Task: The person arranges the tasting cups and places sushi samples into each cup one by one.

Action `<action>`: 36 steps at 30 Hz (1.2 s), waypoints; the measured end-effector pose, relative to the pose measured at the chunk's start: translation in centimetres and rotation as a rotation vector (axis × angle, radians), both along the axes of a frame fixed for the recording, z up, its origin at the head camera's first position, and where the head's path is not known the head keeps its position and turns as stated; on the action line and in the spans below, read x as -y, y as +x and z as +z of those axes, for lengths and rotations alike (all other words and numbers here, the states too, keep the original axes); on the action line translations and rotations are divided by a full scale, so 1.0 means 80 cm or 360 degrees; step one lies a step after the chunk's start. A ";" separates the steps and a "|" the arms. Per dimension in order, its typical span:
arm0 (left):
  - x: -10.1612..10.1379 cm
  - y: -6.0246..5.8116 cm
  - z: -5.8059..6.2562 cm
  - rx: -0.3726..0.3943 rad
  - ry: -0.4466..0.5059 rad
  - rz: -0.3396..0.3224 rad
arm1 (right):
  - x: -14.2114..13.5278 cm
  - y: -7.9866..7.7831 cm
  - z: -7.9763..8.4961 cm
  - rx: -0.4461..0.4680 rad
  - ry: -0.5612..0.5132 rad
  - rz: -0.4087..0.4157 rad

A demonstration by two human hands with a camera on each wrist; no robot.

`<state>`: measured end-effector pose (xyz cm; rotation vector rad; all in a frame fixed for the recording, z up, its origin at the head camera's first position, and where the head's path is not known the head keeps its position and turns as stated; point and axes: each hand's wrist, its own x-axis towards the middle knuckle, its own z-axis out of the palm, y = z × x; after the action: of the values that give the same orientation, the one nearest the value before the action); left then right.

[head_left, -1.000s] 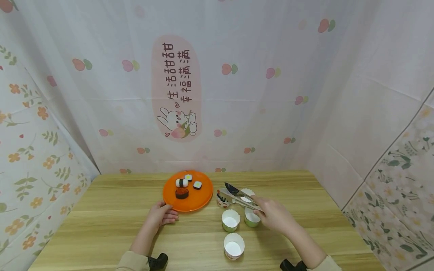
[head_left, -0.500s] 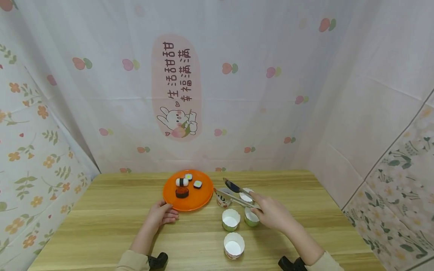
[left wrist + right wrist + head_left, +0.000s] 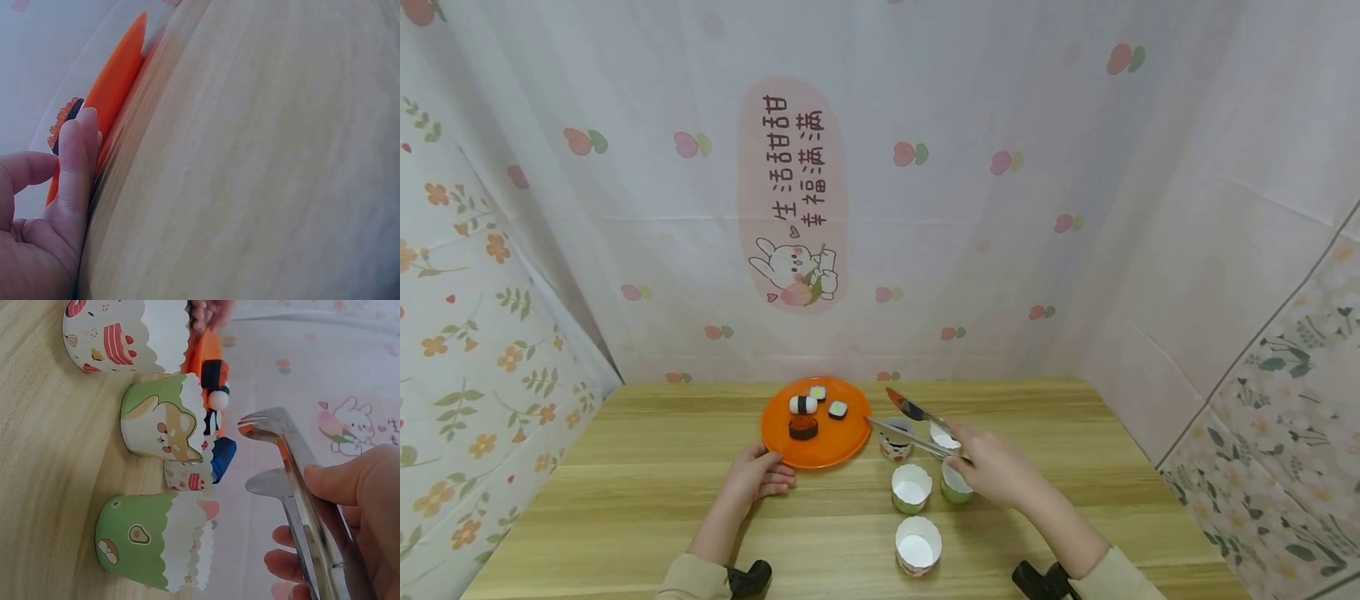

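Observation:
My left hand [image 3: 756, 479] pinches the near rim of the orange plate [image 3: 842, 446], thumb over the edge and fingers below it. Several toy sushi pieces lie on the plate: a roe-topped one [image 3: 803, 428], a white one with a black band [image 3: 803, 405] and two small rolls, one being this roll [image 3: 838, 409]. My right hand [image 3: 996, 467] holds metal tongs [image 3: 301, 487], their arms spread with nothing between the tips. The tongs hang over a patterned paper cup [image 3: 895, 452] right of the plate, which contains a dark blue piece [image 3: 223, 459], partly hidden.
Nearby stand more paper cups: a green-based one [image 3: 911, 490], one at the front [image 3: 917, 546], a green one [image 3: 957, 484] beside my right hand, and one behind [image 3: 944, 435], partly covered by the tongs. A printed curtain [image 3: 1000, 275] borders the wooden table [image 3: 647, 475].
The tongs in my right hand have shifted left and away from me, toward the plate, and their arms look more widely spread. My left hand and the plate stay put.

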<state>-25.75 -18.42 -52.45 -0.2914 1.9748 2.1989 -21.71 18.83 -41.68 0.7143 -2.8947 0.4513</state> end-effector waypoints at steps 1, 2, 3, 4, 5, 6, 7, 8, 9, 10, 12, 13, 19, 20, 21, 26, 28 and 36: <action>0.000 0.000 0.000 0.0000 -0.0004 0.0002 | 0.001 -0.001 0.001 0.0000 0.0010 0.0000; 0.000 0.000 0.001 0.0003 -0.0009 0.0004 | 0.002 -0.002 0.002 0.0001 0.0017 0.0006; -0.001 0.001 0.001 0.0005 -0.0012 0.0007 | 0.003 -0.002 0.002 0.0002 0.0022 0.0010; -0.001 0.001 0.001 0.0008 -0.0015 0.0010 | 0.005 -0.004 0.003 0.0004 0.0025 0.0019; -0.001 0.001 0.001 0.0009 -0.0019 0.0012 | 0.006 -0.005 0.003 -0.0003 0.0030 0.0025; -0.001 0.001 0.001 0.0009 -0.0020 0.0014 | 0.007 -0.006 0.004 -0.0006 0.0032 0.0028; -0.001 0.001 0.001 0.0010 -0.0023 0.0014 | 0.008 -0.007 0.004 -0.0009 0.0032 0.0033; -0.001 0.001 0.001 0.0010 -0.0023 0.0015 | 0.009 -0.007 0.004 -0.0011 0.0036 0.0039; -0.001 0.001 0.001 0.0010 -0.0023 0.0015 | 0.011 -0.009 0.004 -0.0017 0.0046 0.0040; -0.001 0.001 0.001 0.0010 -0.0022 0.0015 | 0.012 -0.009 0.005 -0.0018 0.0055 0.0044; -0.002 0.001 0.001 0.0009 -0.0019 0.0015 | 0.015 -0.011 0.005 -0.0026 0.0083 0.0042; -0.001 0.001 0.000 0.0007 -0.0018 0.0015 | 0.017 -0.012 0.006 -0.0026 0.0091 0.0046; 0.000 0.000 -0.001 -0.0011 -0.0016 0.0002 | 0.031 -0.024 0.010 0.0031 0.0064 0.0060; 0.000 0.000 -0.001 -0.0012 -0.0019 0.0001 | 0.033 -0.026 0.011 0.0031 0.0068 0.0063; -0.001 0.000 -0.001 -0.0011 -0.0022 0.0004 | 0.035 -0.027 0.012 0.0028 0.0073 0.0065; 0.000 0.001 -0.001 -0.0003 -0.0020 0.0010 | 0.047 -0.034 0.015 0.0017 0.0093 0.0093; 0.000 0.001 -0.001 -0.0001 -0.0016 0.0011 | 0.052 -0.037 0.015 0.0034 0.0092 0.0110; 0.000 0.004 0.002 -0.0021 -0.0011 -0.0004 | 0.071 -0.047 0.012 0.0125 0.0080 0.0189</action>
<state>-25.45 -18.46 -52.26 -0.2763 1.9890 2.1984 -25.45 13.14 -40.71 0.8995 -2.9567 0.4304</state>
